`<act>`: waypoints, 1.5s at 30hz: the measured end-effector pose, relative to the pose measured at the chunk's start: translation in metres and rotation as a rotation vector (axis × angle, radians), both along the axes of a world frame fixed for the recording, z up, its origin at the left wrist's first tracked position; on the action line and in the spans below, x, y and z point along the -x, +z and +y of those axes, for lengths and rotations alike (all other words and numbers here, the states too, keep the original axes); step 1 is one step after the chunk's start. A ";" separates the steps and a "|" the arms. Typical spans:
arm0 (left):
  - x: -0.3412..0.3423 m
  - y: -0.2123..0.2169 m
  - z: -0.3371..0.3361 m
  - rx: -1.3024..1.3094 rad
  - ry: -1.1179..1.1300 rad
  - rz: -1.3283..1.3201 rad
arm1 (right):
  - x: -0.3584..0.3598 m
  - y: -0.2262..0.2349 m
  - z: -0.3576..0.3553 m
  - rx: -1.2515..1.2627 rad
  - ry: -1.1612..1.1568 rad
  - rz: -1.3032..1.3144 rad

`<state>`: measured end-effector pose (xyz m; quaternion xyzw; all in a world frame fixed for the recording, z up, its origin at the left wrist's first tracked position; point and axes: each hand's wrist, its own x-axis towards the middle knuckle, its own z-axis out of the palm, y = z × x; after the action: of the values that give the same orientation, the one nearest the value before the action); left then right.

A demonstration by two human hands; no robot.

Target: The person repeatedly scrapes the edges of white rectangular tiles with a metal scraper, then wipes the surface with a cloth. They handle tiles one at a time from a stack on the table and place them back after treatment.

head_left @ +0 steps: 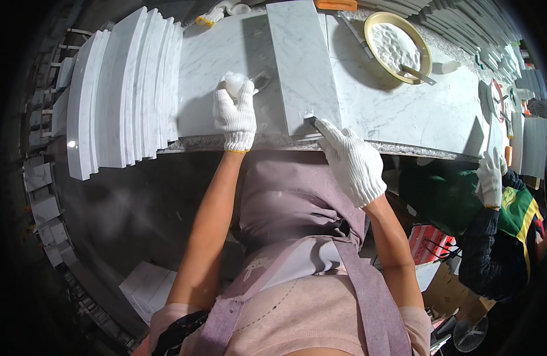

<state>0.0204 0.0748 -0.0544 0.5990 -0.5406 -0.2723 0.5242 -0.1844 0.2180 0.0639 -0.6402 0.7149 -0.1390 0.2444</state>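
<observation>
White knit gloves cover both hands. The right hand point(350, 160) presses a small scraper blade point(309, 118) against the near end of a marble slab point(302, 62) lying on the tabletop point(404, 113), grip clenched on it. The left hand point(235, 115) grasps a white lump point(233, 82). Farther off sits a yellow bowl point(426, 56) of paste.

A long white marble slab point(303, 59) lies on the grey-veined marble worktop point(404, 113). At its 9 o'clock stands a stack of curved white marble pieces point(125, 95); at its 2 o'clock sits a round yellow-rimmed bowl of white paste point(398, 47).
</observation>
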 end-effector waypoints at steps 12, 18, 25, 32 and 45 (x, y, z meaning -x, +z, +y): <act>-0.005 -0.008 -0.001 0.039 0.037 -0.161 | -0.007 -0.011 0.005 0.011 0.045 0.054; -0.002 -0.001 0.000 0.064 0.040 -0.187 | -0.005 -0.009 -0.005 0.072 -0.001 0.014; 0.003 0.007 0.002 -0.024 0.009 0.022 | -0.007 -0.003 -0.004 -0.071 -0.008 0.028; -0.003 -0.003 -0.001 0.035 0.031 -0.140 | -0.005 -0.010 -0.018 0.115 -0.006 0.029; 0.000 -0.001 -0.001 0.078 0.023 -0.106 | -0.001 -0.001 0.005 -0.038 0.041 -0.048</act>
<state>0.0200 0.0741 -0.0555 0.5978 -0.5710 -0.2129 0.5208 -0.1837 0.2226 0.0632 -0.6463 0.6982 -0.1358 0.2762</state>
